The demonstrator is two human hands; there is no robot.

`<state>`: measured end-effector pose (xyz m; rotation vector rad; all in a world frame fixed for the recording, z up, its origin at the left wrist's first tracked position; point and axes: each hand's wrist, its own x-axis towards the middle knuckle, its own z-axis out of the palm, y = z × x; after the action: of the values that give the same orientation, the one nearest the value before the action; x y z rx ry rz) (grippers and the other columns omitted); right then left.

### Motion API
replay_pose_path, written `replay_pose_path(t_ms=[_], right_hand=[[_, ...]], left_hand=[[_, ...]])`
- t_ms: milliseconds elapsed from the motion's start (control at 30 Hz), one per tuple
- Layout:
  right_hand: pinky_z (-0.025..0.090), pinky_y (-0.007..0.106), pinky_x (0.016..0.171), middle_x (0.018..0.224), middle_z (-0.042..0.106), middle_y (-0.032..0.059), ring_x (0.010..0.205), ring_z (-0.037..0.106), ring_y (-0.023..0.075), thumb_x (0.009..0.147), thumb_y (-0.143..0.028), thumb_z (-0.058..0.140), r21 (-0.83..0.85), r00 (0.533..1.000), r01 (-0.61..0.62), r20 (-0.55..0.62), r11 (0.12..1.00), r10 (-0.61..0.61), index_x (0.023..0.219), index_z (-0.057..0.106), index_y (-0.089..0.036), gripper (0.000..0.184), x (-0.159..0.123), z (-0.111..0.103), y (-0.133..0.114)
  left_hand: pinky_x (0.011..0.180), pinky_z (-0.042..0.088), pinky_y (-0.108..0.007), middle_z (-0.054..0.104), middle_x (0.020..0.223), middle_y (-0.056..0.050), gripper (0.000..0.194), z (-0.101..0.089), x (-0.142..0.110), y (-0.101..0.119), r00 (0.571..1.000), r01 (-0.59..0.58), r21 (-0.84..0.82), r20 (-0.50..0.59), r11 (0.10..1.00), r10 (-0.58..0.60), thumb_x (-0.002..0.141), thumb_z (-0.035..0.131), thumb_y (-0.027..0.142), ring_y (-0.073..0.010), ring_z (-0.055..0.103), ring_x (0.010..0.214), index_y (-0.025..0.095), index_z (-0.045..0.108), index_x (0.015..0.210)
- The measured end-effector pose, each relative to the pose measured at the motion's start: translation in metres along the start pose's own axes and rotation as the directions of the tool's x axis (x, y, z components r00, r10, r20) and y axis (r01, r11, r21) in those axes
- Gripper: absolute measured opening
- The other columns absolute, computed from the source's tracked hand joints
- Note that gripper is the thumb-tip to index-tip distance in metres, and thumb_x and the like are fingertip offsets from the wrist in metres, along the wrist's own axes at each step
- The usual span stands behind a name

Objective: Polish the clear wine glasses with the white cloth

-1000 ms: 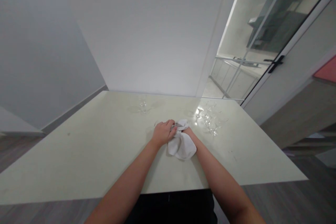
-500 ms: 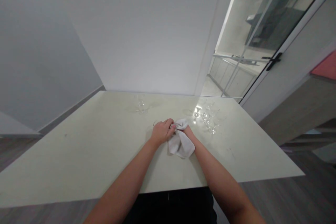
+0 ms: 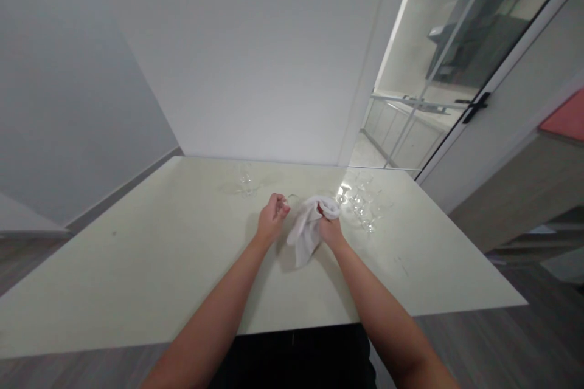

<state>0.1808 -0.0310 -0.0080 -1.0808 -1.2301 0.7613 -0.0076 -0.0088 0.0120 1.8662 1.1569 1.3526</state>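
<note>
My left hand [image 3: 271, 217] is closed around a small clear glass [image 3: 292, 200], held above the pale table [image 3: 137, 267]. My right hand [image 3: 331, 228] grips a white cloth [image 3: 306, 232] that hangs down between the two hands, just right of the glass. The cloth hides most of my right fingers.
Several clear stemmed glasses [image 3: 362, 202] stand in a cluster at the back right of the table. Another clear glass [image 3: 245, 179] stands at the back, left of centre. A white wall lies behind, and a glass door [image 3: 460, 61] stands to the right.
The hands have come apart: the left has lifted the glass away from the cloth, and the right has drawn the cloth to the right and up.
</note>
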Motion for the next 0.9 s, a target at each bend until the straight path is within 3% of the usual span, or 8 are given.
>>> replay_pose_path(t_ms=[67, 133, 267, 433, 567, 667, 800, 900], right_hand=[[0.041, 0.044, 0.11, 0.105, 0.072, 0.007, 0.11, 0.062, 0.0251, 0.082, -0.042, 0.059, -0.06, 0.998, 0.054, -0.041, 0.997, -0.056, 0.094, 0.072, -0.024, 0.024, -0.001, 0.001, -0.006], [0.046, 0.041, 0.103, 0.099, 0.073, 0.0066, 0.1, 0.064, 0.024, 0.084, -0.042, 0.059, -0.102, 0.994, 0.077, 0.084, 0.992, -0.069, 0.089, 0.072, -0.024, 0.023, -0.004, 0.006, -0.01], [0.047, 0.038, 0.099, 0.101, 0.072, 0.0062, 0.099, 0.064, 0.0225, 0.085, -0.043, 0.065, -0.113, 0.93, 0.148, 0.355, 0.982, -0.099, 0.098, 0.071, -0.021, 0.026, -0.009, 0.017, -0.014], [0.041, 0.039, 0.108, 0.117, 0.069, 0.008, 0.113, 0.061, 0.0231, 0.078, -0.04, 0.073, -0.097, 0.903, 0.155, 0.417, 0.983, -0.101, 0.105, 0.07, -0.02, 0.033, -0.013, 0.021, -0.011], [0.049, 0.039, 0.1, 0.104, 0.074, 0.0056, 0.101, 0.067, 0.0225, 0.077, -0.044, 0.072, 0.048, 0.917, -0.123, 0.386, 0.991, 0.096, 0.095, 0.072, -0.021, 0.03, -0.013, 0.019, -0.006], [0.054, 0.038, 0.091, 0.092, 0.076, 0.0041, 0.09, 0.071, 0.0225, 0.073, -0.048, 0.073, 0.204, 0.902, -0.362, 0.322, 0.91, 0.286, 0.094, 0.071, -0.021, 0.035, -0.011, 0.021, -0.001], [0.058, 0.038, 0.079, 0.074, 0.075, 0.0045, 0.076, 0.072, 0.0235, 0.075, -0.058, 0.066, 0.303, 0.868, -0.493, 0.23, 0.816, 0.44, 0.082, 0.067, -0.021, 0.037, -0.009, 0.028, 0.004], [0.058, 0.038, 0.074, 0.07, 0.073, 0.0069, 0.075, 0.073, 0.0251, 0.082, -0.067, 0.054, 0.328, 0.829, -0.556, 0.287, 0.764, 0.48, 0.08, 0.065, -0.021, 0.048, -0.012, 0.033, 0.001]], left_hand=[[0.065, 0.043, -0.025, 0.055, 0.078, 0.003, 0.05, 0.002, 0.004, -0.002, 0.997, 0.048, -0.159, -0.053, 0.986, -0.057, 0.077, 0.067, 0.06, -0.0137, 0.056, 0.067, 0.023, 0.045, 0.102], [0.065, 0.043, -0.024, 0.054, 0.081, 0.003, 0.059, 0.006, 0.007, -0.003, 0.992, 0.08, -0.279, -0.072, 0.957, -0.104, 0.069, 0.077, 0.055, -0.0122, 0.056, 0.069, 0.023, 0.042, 0.104], [0.075, 0.047, -0.028, 0.058, 0.088, -0.001, 0.055, 0.011, 0.009, -0.005, 0.998, 0.059, -0.388, 0.015, 0.92, -0.058, 0.075, 0.071, 0.057, -0.0149, 0.06, 0.081, 0.023, 0.042, 0.108], [0.08, 0.048, -0.034, 0.061, 0.094, -0.006, 0.06, 0.01, 0.009, -0.01, 0.999, 0.01, -0.421, 0.052, 0.907, 0.013, 0.077, 0.061, 0.07, -0.0199, 0.062, 0.091, 0.021, 0.046, 0.108], [0.081, 0.048, -0.035, 0.062, 0.094, -0.006, 0.063, 0.01, 0.008, -0.007, 0.997, 0.007, -0.426, 0.069, 0.905, 0.024, 0.075, 0.063, 0.072, -0.0204, 0.062, 0.089, 0.022, 0.047, 0.109], [0.076, 0.049, -0.034, 0.063, 0.093, -0.006, 0.063, 0.009, 0.007, -0.003, 0.996, 0.008, -0.459, 0.085, 0.888, 0.035, 0.074, 0.064, 0.072, -0.02, 0.062, 0.086, 0.023, 0.049, 0.11], [0.07, 0.048, -0.032, 0.065, 0.099, -0.009, 0.06, 0.009, 0.005, 0.001, 0.998, 0.038, -0.574, 0.061, 0.818, -0.003, 0.082, 0.053, 0.073, -0.0181, 0.061, 0.081, 0.022, 0.051, 0.114], [0.068, 0.049, -0.032, 0.067, 0.105, -0.011, 0.065, 0.009, 0.003, 0.005, 0.997, 0.073, -0.576, 0.07, 0.814, -0.04, 0.086, 0.037, 0.078, -0.0182, 0.061, 0.082, 0.023, 0.049, 0.119]])
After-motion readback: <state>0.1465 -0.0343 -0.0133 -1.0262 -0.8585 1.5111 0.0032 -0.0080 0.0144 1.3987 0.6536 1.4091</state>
